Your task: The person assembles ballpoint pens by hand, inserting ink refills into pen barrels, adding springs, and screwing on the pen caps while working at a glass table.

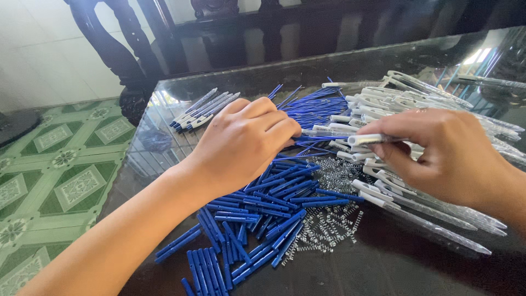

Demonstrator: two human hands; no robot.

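**Two hands at work over a heap of pen parts**

Dark and glossy, the glass worktop (394,263) is carrying a scatter of pen pieces, with green patterned floor tiles (55,181) showing beyond its left edge and dark carved wooden furniture (230,27) standing behind it. The person's left hand (241,142) is hovering curled over a big pile of blue plastic pieces (257,219), its fingers folded under, so I cannot tell whether they are pinching anything. The right hand (444,153) is pinching a white pen barrel (372,139) between thumb and fingers, holding it level just above a heap of white and clear pen bodies (416,104). Small metal springs (329,219) are lying in a loose patch between the two heaps. Thin blue refills (312,107) are fanning out just beyond the left hand, and a small bunch of assembled pens (203,109) is lying near the worktop's far left corner
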